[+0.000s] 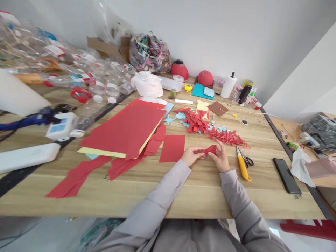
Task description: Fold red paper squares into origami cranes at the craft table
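Between both hands is a small folded piece of red paper (210, 149), held just above the wooden table. My left hand (193, 156) pinches its left end. The right end is gripped by my right hand (221, 158), thumb below and fingers behind. Just beyond the hands lie a pile of red folded paper stars (196, 121) and a row of more red stars (225, 135), with some light blue ones among them. A square red sheet (172, 148) rests left of my left hand. Scissors (246, 161) and a yellow-handled cutter (243, 168) lie right of my right hand.
Large red sheets (126, 122) are stacked at left, with red strips (76, 176) in front. Plastic bottles (97, 84) crowd the back left. A black phone (286, 175) lies near the right edge. Along the wall stand a white bottle (228, 86) and a bag of colourful scraps (149, 52).
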The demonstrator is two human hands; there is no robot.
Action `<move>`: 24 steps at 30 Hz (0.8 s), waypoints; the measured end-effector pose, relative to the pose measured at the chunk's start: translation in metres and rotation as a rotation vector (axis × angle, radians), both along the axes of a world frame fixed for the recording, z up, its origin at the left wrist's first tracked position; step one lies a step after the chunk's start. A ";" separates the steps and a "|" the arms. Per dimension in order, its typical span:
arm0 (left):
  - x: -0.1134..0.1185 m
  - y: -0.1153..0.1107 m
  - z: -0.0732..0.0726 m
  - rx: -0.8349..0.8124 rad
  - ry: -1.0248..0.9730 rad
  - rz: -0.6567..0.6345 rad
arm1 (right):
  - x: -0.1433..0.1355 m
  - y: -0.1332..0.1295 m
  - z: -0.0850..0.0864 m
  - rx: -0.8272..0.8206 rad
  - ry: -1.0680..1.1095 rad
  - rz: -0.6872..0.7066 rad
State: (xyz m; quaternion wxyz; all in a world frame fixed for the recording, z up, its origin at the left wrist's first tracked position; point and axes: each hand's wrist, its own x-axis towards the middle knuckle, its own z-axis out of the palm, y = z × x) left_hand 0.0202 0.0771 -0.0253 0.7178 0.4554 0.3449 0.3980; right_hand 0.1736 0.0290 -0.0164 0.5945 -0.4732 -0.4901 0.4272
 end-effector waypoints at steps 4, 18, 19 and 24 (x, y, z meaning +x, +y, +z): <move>-0.001 0.001 0.000 0.017 0.016 -0.025 | 0.000 0.000 -0.002 0.045 -0.021 0.023; -0.006 0.000 -0.001 0.048 0.003 -0.102 | 0.007 -0.003 -0.004 0.010 -0.146 0.015; -0.006 0.000 -0.001 0.051 0.012 -0.097 | 0.007 -0.003 -0.003 -0.005 -0.132 -0.001; -0.008 -0.002 -0.001 0.051 0.047 -0.069 | 0.002 -0.003 -0.003 -0.086 -0.111 0.019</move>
